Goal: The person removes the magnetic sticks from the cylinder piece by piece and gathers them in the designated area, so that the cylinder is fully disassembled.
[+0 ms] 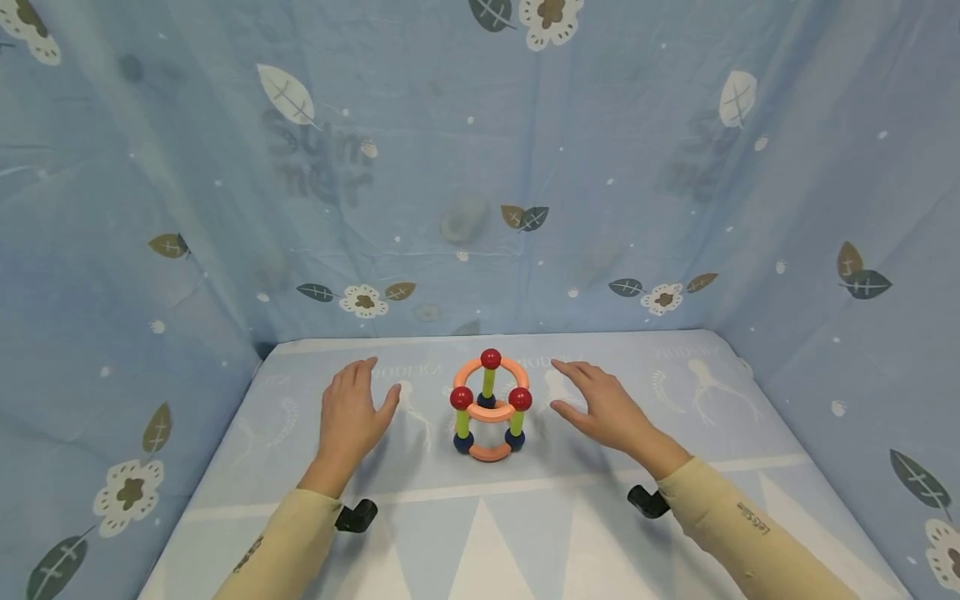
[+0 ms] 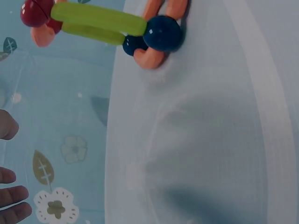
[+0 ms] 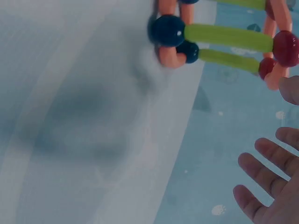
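Ball-and-rod toy frame (image 1: 491,414) standing upright between the fingers of my left hand (image 1: 354,419) and my right hand (image 1: 611,408), apart from both, a bit nearer the right fingertips. Three red balls (image 1: 491,359) on top, three dark blue balls (image 1: 515,440) at the bottom, each pair joined by a vertical lime-green rod (image 1: 489,383). Orange arcs (image 1: 490,453) link the reds in a ring; another joins the two near blues. Two columns on my wrists' side, third farther out between my fingertips.
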Demonstrator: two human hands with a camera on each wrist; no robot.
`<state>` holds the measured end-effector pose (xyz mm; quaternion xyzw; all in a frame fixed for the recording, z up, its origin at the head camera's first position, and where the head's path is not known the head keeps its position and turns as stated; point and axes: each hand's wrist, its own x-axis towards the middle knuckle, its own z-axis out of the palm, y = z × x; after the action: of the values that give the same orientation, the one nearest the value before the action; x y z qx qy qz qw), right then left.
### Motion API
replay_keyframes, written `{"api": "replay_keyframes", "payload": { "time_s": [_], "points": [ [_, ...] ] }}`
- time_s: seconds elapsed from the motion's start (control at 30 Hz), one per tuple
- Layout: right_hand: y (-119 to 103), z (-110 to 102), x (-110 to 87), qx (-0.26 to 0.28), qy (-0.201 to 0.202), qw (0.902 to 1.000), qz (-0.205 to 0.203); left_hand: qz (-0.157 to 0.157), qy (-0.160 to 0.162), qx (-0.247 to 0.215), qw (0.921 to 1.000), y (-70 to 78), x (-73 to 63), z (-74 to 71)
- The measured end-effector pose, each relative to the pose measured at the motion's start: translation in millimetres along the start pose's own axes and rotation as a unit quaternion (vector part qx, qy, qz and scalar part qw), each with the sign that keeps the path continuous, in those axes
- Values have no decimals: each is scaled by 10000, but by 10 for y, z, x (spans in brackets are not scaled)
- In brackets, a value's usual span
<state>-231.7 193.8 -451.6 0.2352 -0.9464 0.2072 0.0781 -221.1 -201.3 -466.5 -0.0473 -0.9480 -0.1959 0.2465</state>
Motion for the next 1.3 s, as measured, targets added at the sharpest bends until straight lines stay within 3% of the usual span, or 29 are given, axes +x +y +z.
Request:
{"api": "replay_keyframes", "payload": {
  "time_s": [0.2, 0.43, 0.63, 0.8, 1.3],
  "points": [
    [-135, -18, 4, 820, -53, 9966, -26, -137, -69, -468, 9988, 188, -7, -30],
    [-197, 39, 41, 1450, 156, 9886, -385, -128, -185, -829, 9963, 357, -14, -47],
    [-241, 89, 86, 1907, 323, 9794, -575, 251, -111, -1157, 9929, 476, -29, -36],
    [-292, 140, 118, 2141, 365, 9735, -713, 577, -182, -1589, 9854, 577, -19, 13],
    [-384, 219, 147, 2178, 556, 9721, -668, 1495, -524, -2295, 9603, 840, -36, 197]
  ]
}}
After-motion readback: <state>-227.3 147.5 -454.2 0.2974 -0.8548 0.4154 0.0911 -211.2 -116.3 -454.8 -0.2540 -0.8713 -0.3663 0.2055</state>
